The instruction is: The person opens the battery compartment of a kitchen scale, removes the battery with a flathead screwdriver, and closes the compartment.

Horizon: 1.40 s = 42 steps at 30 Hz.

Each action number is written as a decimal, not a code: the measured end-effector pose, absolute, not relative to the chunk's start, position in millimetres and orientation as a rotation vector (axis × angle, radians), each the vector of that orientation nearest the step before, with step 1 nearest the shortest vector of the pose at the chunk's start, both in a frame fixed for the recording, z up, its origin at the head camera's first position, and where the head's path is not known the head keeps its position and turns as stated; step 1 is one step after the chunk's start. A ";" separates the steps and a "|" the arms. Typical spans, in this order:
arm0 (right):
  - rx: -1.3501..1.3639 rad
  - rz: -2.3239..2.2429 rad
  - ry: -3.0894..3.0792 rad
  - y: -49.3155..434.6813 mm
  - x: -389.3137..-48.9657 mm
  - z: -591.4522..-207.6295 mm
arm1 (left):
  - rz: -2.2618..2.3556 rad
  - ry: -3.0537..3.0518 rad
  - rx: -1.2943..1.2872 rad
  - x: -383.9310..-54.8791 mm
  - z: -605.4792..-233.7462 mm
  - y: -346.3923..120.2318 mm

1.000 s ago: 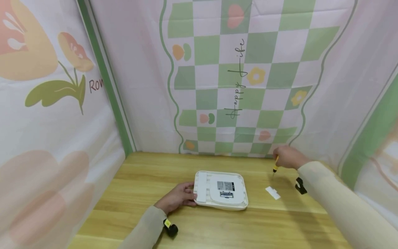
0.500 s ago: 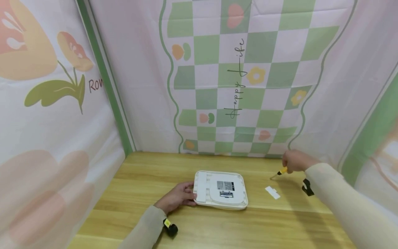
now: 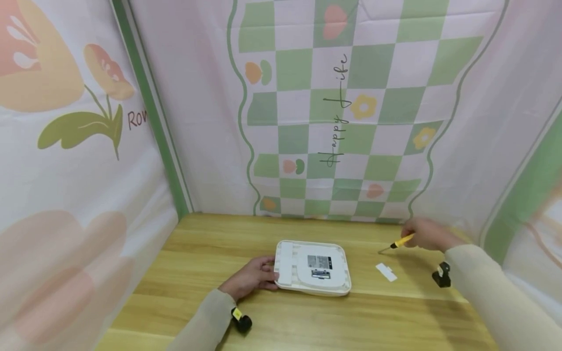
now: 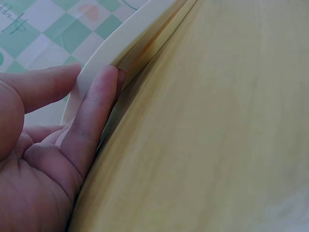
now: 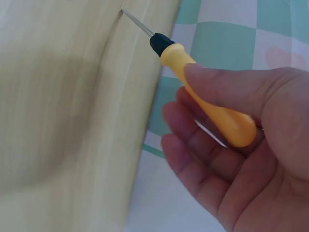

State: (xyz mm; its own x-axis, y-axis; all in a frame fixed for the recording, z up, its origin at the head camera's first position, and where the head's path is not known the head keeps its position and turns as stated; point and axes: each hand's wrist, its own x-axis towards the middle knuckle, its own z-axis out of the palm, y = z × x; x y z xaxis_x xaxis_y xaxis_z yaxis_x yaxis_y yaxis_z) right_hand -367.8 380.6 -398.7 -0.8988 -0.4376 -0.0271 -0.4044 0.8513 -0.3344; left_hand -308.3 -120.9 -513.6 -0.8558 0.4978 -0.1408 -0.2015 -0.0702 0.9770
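Observation:
A white, rounded-square battery-powered device (image 3: 287,263) lies face down on the wooden table, its label and battery compartment (image 3: 321,274) showing upward with batteries inside. At its left edge my left hand (image 3: 251,279) pinches the rim between thumb and fingers; the left wrist view shows the rim (image 4: 104,60) close up, a gap showing beneath it. My right hand (image 3: 428,235) holds a yellow-handled screwdriver (image 5: 217,113) with a black collar, its metal tip (image 5: 124,11) pointing down at the tabletop. Between device and right hand lies a small white battery cover (image 3: 386,272).
The wooden table (image 3: 219,234) meets a curtain (image 3: 325,161) with green and white checks at its back edge. Floral fabric (image 3: 88,195) hangs on the left side, and more fabric hangs on the right. Each wrist carries a black camera mount.
My right hand has moved to the right and a little nearer, tilting the screwdriver from near upright to a low slant. My left hand and the device have stayed in place.

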 end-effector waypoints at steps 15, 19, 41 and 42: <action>-0.327 -1.502 2.612 400.3 -353.8 -447.0 | 1.967 1.761 0.294 -306.4 -510.0 -120.2; -0.273 -1.634 2.490 397.5 -347.9 -452.8 | 1.968 1.755 0.297 -307.8 -511.4 -120.4; -0.240 -1.540 2.614 392.6 -340.4 -454.7 | 1.969 1.765 0.302 -308.6 -513.7 -121.0; -0.253 -1.499 2.652 393.1 -340.5 -456.4 | 1.969 1.766 0.304 -308.5 -513.9 -121.1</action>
State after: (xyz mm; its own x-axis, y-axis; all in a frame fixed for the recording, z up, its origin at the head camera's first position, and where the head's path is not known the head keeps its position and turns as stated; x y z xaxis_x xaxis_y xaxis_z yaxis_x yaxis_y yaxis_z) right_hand -340.5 393.1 -456.4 -0.9828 -0.1845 0.0078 -0.1019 0.5063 -0.8563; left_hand -308.5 -121.1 -513.9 -0.8628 0.4838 -0.1466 -0.1983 -0.0573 0.9785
